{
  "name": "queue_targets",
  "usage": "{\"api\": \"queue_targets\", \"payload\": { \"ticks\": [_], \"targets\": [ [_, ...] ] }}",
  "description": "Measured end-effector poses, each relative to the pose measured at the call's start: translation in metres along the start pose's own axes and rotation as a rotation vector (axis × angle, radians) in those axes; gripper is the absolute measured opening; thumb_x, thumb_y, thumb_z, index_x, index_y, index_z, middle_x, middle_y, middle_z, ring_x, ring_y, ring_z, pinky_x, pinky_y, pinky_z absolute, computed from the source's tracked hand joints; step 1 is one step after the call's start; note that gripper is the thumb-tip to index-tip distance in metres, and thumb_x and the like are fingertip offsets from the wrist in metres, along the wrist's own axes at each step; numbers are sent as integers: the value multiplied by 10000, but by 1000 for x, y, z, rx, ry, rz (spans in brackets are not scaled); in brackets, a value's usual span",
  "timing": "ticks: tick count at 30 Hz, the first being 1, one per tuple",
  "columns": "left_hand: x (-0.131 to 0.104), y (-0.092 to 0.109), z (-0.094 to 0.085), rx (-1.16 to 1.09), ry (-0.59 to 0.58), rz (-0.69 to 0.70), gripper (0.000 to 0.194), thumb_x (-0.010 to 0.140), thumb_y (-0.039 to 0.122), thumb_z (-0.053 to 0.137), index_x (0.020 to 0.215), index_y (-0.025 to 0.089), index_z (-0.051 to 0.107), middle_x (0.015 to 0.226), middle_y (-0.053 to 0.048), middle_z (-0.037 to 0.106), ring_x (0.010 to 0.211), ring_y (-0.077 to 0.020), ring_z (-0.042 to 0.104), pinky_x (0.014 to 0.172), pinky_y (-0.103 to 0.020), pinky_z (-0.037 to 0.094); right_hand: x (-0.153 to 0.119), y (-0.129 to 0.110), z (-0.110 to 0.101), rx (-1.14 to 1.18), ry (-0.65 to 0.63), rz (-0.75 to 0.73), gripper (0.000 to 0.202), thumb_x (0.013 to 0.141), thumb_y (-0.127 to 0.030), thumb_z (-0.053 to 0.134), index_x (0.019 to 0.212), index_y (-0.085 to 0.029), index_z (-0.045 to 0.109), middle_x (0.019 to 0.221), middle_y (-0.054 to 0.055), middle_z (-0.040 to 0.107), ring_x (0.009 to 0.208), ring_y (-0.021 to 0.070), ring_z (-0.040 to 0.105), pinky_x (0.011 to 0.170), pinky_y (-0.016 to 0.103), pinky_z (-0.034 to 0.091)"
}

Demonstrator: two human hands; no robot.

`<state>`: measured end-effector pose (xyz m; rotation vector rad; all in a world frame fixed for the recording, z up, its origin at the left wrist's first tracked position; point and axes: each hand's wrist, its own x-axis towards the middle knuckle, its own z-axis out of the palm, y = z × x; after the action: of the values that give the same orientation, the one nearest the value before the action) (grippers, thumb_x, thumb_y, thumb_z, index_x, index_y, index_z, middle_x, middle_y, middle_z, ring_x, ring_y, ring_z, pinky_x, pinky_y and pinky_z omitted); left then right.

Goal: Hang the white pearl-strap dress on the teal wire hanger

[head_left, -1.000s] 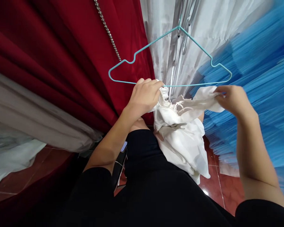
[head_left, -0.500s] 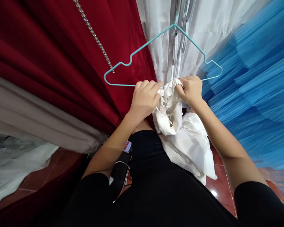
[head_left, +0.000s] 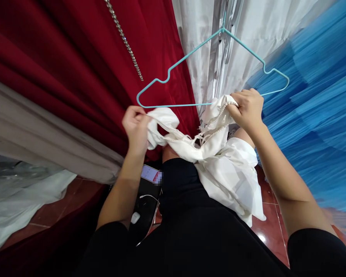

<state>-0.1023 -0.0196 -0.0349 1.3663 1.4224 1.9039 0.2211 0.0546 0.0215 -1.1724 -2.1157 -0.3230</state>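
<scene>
Near left, a phone (head_left: 148, 174) lies on a black surface (head_left: 145, 211), with a white cable (head_left: 150, 197) and a small white block (head_left: 135, 217) nearer. Further left, white cloth (head_left: 46, 213) shows beside a greyish see-through layer (head_left: 20, 182); whether that is a bag, I cannot tell. A white garment (head_left: 230, 169) drapes over the person's right leg, its upper edge stretched between both hands. The left hand (head_left: 136, 130) has a narrow grip on one end; the right hand (head_left: 247, 109) is closed on the beaded edge, perhaps on the hanger (head_left: 175, 105) too: I cannot tell. The light-blue hanger is just beyond, before red fabric (head_left: 158, 42) and white drapes (head_left: 262, 27).
</scene>
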Motion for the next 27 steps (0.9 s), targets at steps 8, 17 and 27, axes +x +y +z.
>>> {"api": "queue_targets", "payload": {
  "ticks": [8, 17, 27],
  "targets": [
    [83, 77, -7, 151, 188, 414, 342, 567, -106, 520, 745, 176, 446, 755, 50, 422, 559, -28, 320, 482, -169, 232, -2, -9, -14, 0, -75, 23, 291, 856, -321, 478, 645, -222, 303, 613, 48, 518, 614, 166, 436, 698, 363, 339],
    [77, 112, 3, 317, -7, 569, 372, 597, -135, 421, 789, 168, 518, 819, 34, 512, 538, -31, 427, 529, -219, 236, -6, -15, -26, -18, -83, 12, 286, 848, -287, 492, 631, -220, 317, 590, 31, 463, 609, 160, 405, 673, 351, 314],
    [84, 112, 23, 457, -47, 573, 304, 627, -79, 560, 802, 169, 570, 737, 56, 567, 545, -44, 445, 514, -223, 241, -5, -25, -18, -24, -106, 44, 279, 857, -278, 474, 665, -215, 283, 614, 31, 469, 628, 165, 433, 699, 358, 313]
  ]
}}
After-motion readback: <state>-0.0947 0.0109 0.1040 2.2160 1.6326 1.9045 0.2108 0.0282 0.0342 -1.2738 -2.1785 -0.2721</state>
